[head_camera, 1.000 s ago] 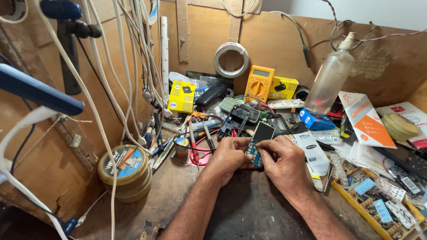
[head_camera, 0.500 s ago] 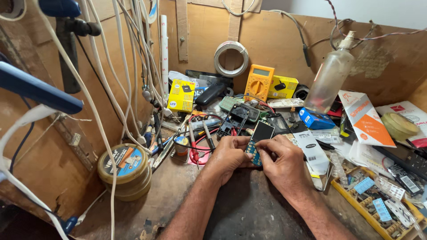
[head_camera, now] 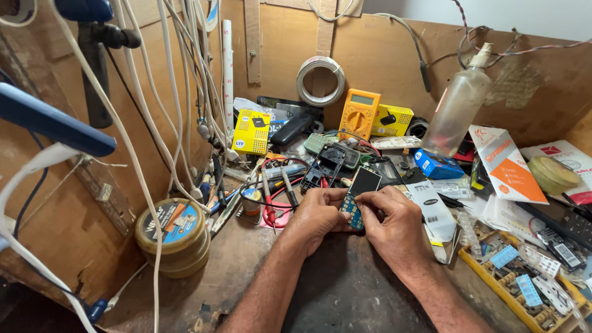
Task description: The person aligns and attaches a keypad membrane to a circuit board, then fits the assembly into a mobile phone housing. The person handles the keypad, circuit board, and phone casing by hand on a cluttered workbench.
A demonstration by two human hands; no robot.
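A small phone [head_camera: 359,196] is gripped by both hands.
Its lower half is hidden by the left hand [head_camera: 317,217] and right hand [head_camera: 390,223]; a multimeter [head_camera: 358,113] stands behind.

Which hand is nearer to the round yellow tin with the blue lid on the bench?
Left. The left hand is on the tin's side of the small phone; the right hand holds the phone from the far side, farther from the tin.

You are looking down at a dark, worn worktop [head_camera: 345,290] boxed in by brown board walls [head_camera: 382,55]. White cables [head_camera: 154,123] are hanging down the left wall, a coil of white wire [head_camera: 320,80] is hanging on the back wall, and even light is falling across it all.
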